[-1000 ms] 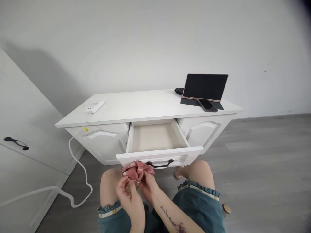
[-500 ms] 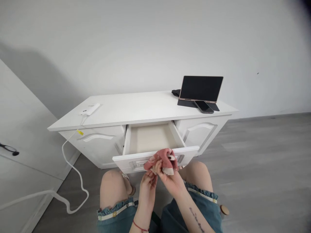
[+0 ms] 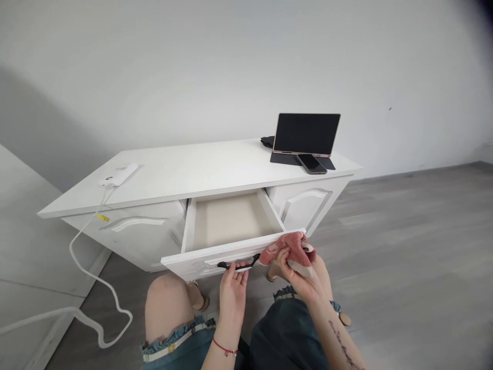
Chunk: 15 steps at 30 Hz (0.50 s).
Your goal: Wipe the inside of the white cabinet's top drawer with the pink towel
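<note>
One pink cloth [image 3: 295, 243] in right hand [image 3: 301, 283]

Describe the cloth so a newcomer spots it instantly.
Find the long white cabinet, then the pulled-out drawer in its middle. At the right end of that drawer's front, the right hand holds the crumpled cloth. Soft folds and dusty pink with pale patches set it apart from the hard black handle beside it.
</note>
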Each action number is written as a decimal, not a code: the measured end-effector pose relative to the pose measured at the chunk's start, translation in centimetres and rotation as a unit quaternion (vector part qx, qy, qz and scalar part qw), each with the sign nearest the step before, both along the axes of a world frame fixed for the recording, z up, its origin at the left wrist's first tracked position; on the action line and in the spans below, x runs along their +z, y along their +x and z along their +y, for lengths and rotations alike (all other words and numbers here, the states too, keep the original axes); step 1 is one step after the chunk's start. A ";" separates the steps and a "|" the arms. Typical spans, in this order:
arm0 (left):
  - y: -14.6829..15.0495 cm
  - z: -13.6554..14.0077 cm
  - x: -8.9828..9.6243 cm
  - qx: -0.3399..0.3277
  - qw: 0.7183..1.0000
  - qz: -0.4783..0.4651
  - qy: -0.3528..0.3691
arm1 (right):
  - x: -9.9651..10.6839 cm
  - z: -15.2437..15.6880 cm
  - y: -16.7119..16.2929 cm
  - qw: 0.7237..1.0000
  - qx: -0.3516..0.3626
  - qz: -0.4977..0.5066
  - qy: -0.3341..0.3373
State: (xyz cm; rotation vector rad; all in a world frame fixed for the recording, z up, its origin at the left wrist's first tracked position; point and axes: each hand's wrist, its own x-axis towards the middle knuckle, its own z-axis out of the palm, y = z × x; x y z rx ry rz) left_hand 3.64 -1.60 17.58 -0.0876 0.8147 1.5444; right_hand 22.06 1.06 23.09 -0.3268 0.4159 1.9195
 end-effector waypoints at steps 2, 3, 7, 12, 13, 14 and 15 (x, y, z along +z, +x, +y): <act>0.1 0.1 -0.2 0.006 1.000 0.010 0.000 | -1.2 0.2 0.2 0.999 -0.005 -0.026 0.018; 0.2 0.1 -0.3 0.009 1.000 0.014 -0.001 | -2.1 0.3 0.3 0.999 -0.004 -0.042 0.028; 0.4 0.1 -0.4 0.017 0.999 0.036 0.012 | -6.8 1.1 0.6 0.994 0.014 -0.097 0.037; 0.2 0.6 -0.7 0.013 0.998 0.060 0.026 | -11.0 2.2 -0.5 0.996 0.029 -0.058 0.057; 0.2 0.9 -0.8 0.011 0.997 0.066 0.030 | -11.3 2.4 -0.9 0.997 0.021 -0.042 0.065; 0.1 1.2 -0.9 0.011 0.997 0.072 0.036 | -11.5 2.6 -1.3 0.997 0.015 -0.030 0.071; 0.1 1.5 -1.0 0.013 0.996 0.078 0.043 | -11.6 2.8 -1.7 0.997 0.014 -0.023 0.075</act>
